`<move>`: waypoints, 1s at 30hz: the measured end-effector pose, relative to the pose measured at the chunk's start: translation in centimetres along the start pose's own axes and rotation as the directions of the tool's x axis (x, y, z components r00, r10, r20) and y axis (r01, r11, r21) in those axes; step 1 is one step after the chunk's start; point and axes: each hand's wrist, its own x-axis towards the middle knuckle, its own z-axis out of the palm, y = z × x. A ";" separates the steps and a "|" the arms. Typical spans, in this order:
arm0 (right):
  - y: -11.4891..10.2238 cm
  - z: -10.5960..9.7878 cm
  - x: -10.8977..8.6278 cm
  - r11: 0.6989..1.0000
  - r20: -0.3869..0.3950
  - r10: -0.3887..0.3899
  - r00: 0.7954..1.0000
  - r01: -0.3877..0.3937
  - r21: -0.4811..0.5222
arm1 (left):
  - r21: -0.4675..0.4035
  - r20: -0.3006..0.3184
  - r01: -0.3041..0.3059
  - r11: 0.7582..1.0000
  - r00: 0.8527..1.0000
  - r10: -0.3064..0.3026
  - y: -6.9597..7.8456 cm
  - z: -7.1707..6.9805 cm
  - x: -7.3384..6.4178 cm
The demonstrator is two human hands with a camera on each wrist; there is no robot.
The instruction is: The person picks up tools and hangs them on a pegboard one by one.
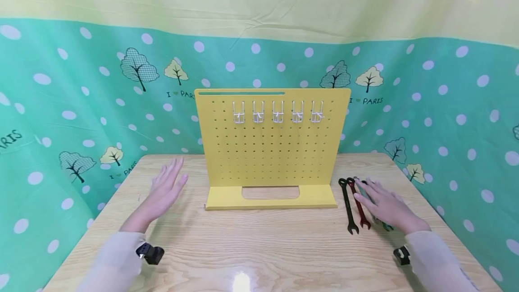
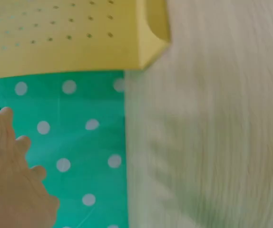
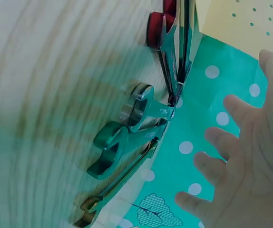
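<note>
My right hand hovers with its fingers spread above several combination wrenches lying side by side on the right of the table. A black wrench and a red wrench show beside that hand; the others are partly covered by it. The right wrist view shows a silver wrench, a green wrench and a brass-coloured wrench below the palm, apart from it. On the left, my left hand is raised over the table, fingers extended, holding nothing.
A yellow pegboard stands on its base at the middle back. Several white wire hooks hang in a row near its top. The wooden table backs onto a green dotted curtain.
</note>
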 end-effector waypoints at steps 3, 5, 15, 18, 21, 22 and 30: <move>-0.1 0.1 0.0 1.000 0.003 -0.003 1.000 0.003 0.018 | -0.074 0.004 -0.011 0.997 1.000 0.012 0.4 0.0 0.5; -0.1 0.2 0.0 1.000 0.005 -0.005 1.000 0.005 0.029 | -0.104 0.010 -0.012 0.995 1.000 0.013 0.6 0.0 0.8; -0.1 0.0 0.1 0.987 0.024 -0.030 0.999 0.026 0.156 | -0.274 0.029 0.001 0.962 1.000 0.007 2.3 -0.4 3.4; -0.1 0.0 0.1 0.980 0.027 -0.049 0.998 0.043 0.192 | -0.308 0.015 -0.013 0.951 1.000 0.018 2.9 -0.8 4.3; 0.0 0.0 0.0 0.971 0.033 -0.060 0.998 0.050 0.232 | -0.350 -0.010 -0.041 0.936 0.999 0.040 3.5 -1.2 5.1; 0.0 0.0 0.0 0.967 0.035 -0.058 0.998 0.048 0.248 | -0.365 -0.020 -0.051 0.930 0.999 0.047 3.8 -1.3 5.4; -0.1 -0.1 0.1 0.932 0.036 -0.082 0.996 0.064 0.357 | -0.428 -0.060 -0.072 0.901 0.997 0.051 5.5 -2.5 7.6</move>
